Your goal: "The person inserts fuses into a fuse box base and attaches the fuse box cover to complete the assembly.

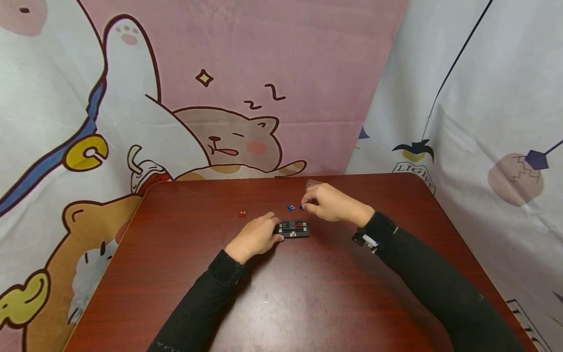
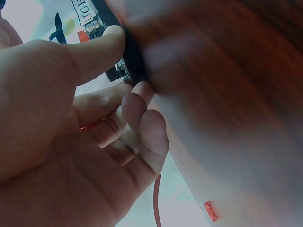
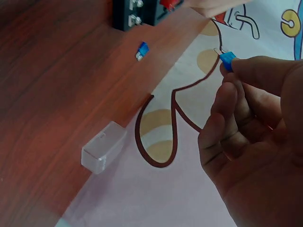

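My left hand (image 1: 255,234) grips the left end of a black block with metal screw terminals (image 1: 293,234). In the left wrist view its thumb (image 2: 102,52) lies on one side of the block and fingertips touch the other. A red piece (image 3: 169,4) sits in the block. Above the table, my right hand (image 1: 332,203) pinches a small blue piece with thin metal prongs (image 3: 228,61) between thumb and fingertips. Another small blue piece (image 3: 143,49) lies on the table behind the block. Its exact kind is too small to tell.
A clear plastic box (image 3: 102,149) stands near the back edge of the brown table (image 1: 281,303). Small red pieces (image 1: 242,214) lie left of the block. A printed cloth (image 1: 308,73) hangs behind the table.
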A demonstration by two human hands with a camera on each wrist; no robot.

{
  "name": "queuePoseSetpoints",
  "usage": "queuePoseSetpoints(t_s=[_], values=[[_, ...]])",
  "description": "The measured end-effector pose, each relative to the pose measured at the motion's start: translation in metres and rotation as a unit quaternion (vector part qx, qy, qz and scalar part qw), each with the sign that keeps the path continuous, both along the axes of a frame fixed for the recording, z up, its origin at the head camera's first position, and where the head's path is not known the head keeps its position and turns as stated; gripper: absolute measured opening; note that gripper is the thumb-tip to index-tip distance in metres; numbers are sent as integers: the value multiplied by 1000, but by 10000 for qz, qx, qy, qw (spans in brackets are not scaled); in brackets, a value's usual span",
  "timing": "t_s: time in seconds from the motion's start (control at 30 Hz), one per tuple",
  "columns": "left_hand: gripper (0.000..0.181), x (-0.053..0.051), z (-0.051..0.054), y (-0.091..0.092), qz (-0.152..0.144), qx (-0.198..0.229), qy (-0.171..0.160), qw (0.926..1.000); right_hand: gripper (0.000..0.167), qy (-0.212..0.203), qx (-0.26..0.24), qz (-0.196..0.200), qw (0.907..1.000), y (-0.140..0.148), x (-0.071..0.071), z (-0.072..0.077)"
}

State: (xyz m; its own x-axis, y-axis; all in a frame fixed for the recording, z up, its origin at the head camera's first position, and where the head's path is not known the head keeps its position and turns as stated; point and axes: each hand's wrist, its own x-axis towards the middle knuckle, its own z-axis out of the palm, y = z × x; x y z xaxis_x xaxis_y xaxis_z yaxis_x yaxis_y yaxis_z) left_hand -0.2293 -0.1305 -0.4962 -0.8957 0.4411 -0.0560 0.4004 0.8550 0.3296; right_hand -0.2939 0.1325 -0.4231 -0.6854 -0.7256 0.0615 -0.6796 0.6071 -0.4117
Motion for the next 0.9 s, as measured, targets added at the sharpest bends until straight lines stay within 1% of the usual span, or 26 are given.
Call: queuePoseSetpoints(t_s=[0.2,0.43,0.6,0.8,0.9], values=[[46,0,-1,0,28,-8,28,10000,17,10,280,194,9994,-8,2,-11],[44,-1,-1,0,-25,-35,111,9999,15,65,561,204,9982,-15,0,-26],[44,-1,-2,0,-38,-61,143,9999,15,35,649,280,9975,-18,-1,-28],[44,-1,-1,0,-56,-66,153,9998,15,-4,923,286,9953,-20,-1,-28],[43,0,0,1,-51,-46,143,9999,14,-14,980,315,9947,-21,-1,-30]])
